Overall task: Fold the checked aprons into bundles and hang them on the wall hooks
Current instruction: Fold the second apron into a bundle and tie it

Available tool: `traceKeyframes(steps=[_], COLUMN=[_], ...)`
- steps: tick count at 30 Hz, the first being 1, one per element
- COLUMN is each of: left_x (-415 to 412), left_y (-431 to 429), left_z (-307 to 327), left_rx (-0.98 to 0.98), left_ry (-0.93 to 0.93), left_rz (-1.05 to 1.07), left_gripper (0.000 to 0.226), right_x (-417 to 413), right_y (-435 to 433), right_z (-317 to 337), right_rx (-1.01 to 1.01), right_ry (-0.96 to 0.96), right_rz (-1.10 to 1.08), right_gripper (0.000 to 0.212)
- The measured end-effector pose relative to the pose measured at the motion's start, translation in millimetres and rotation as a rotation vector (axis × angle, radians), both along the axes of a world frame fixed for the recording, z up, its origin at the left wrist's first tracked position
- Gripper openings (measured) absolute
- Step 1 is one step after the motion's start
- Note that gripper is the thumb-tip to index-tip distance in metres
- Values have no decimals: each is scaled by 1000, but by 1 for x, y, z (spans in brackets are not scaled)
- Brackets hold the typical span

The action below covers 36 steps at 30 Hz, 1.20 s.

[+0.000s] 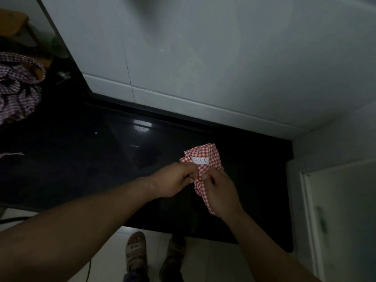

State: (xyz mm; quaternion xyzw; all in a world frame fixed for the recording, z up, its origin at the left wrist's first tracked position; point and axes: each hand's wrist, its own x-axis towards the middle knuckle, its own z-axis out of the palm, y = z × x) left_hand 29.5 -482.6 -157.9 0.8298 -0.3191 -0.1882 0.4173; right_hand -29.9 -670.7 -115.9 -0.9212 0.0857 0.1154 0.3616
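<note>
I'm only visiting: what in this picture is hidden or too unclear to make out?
Head view, the only one:
1. The red checked apron: its near part is covered by the left hand and right hand, which pinch it.
2. The purple checked apron: cut off by the left edge, and dim.
3. The wall hooks: none in view.
4. The dark smear on the wall at the top: too blurred to name.
</note>
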Motion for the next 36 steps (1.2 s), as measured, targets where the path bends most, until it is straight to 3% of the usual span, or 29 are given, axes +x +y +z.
traceKeyframes(steps=[8,13,20,28,32,36], left_x=[3,-3,-11,-14,-15,-22], left_y=[0,-1,0,2,2,-3], left_z=[3,4,-4,-13,-2,15], left_rx=[13,55,204,283,303,134], left_ry=[-14,-75,-260,-388,-225,245], left_rz=[-14,-5,14,-16,13,344], left_gripper=[26,17,6,22,13,13], right_x=[2,1,0,0,4,6], right_y=[-4,-3,2,2,-12,-44], right_z=[5,5,-3,-3,11,27], right_rx=[28,31,168,324,302,277], right_ry=[36,15,85,137,236,137], right_rz=[22,20,-251,-400,-256,-338], right_gripper=[25,27,26,23,25,18])
